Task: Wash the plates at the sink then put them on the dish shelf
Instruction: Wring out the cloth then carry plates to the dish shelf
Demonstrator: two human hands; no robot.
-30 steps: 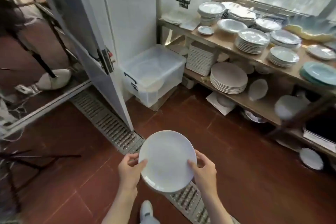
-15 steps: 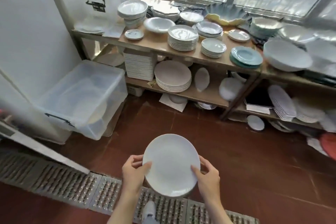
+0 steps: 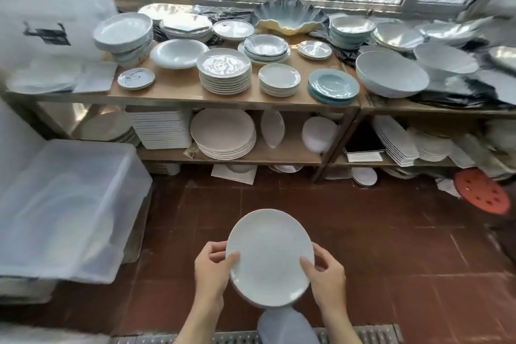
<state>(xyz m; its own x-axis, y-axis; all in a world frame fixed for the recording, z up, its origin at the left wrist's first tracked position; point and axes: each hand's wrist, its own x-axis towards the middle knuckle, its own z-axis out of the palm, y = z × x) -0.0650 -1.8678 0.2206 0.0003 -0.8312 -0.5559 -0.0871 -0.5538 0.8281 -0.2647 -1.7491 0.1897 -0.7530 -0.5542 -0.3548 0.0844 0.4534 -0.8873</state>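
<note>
You hold 1 white plate (image 3: 269, 257) between both hands, low and central over the red tile floor (image 3: 377, 246). Your left hand (image 3: 210, 274) grips its left edge, thumb lying on the upper face and fingers curled behind the rim. Your right hand (image 3: 325, 274) grips the right edge the same way, thumb on the face, fingers wrapped underneath. The plate is tilted, its face turned up toward you, its far rim higher than the near rim.

Just below the plate, between your forearms, a pale shoe or trouser leg (image 3: 287, 325) shows; which it is cannot be told. Behind it a metal drain grate (image 3: 371, 334) runs across the floor.

Beyond the plate, well apart from it, stands the wooden dish shelf (image 3: 173, 92). Straight ahead of your grip on its top level sit a stack of white plates (image 3: 224, 72), a smaller stack of pale plates (image 3: 279, 79) and a stack of teal plates (image 3: 333, 86). To the right of those rests a large white bowl (image 3: 391, 74). On the lower level, directly ahead of your left hand, lies a stack of pinkish plates (image 3: 223, 132), with a stack of square white plates (image 3: 162, 130) to its left.

Left of your left hand, on the floor, is a clear plastic storage bin (image 3: 64, 204). Far right of your right hand sits a red perforated stool (image 3: 483, 194).
</note>
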